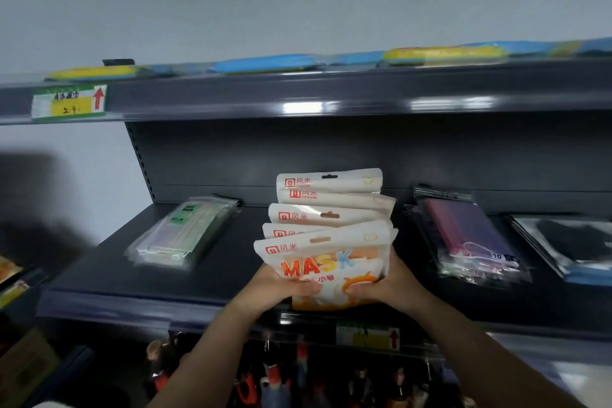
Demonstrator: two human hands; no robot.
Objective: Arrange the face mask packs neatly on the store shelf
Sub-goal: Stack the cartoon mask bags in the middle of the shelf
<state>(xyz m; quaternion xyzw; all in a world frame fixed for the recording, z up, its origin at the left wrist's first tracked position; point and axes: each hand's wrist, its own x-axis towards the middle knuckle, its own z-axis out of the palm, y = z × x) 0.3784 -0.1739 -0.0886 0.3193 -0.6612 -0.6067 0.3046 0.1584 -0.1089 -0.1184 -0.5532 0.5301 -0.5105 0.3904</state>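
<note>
Two hands hold a fanned stack of white mask packs at the front of a dark store shelf.

The left hand (pixel 284 285) and right hand (pixel 385 285) each curl round the bottom corners of the stack (pixel 326 242), thumbs pressed on the front pack, which reads "MASK" in orange. The packs stand nearly upright, long axis pointing up and away from the person, their tops slipped into steps rather than level. The stack sits directly between the hands, so neither is nearer. Its lower edge is over the front lip of the shelf (pixel 99 275). Bare shelf lies just behind it, between a green pile (pixel 185 232) to the left and a purple pile (pixel 470 238) to the right, both lying flat. Laying the stack down likely means tipping it backward into that gap.
</note>
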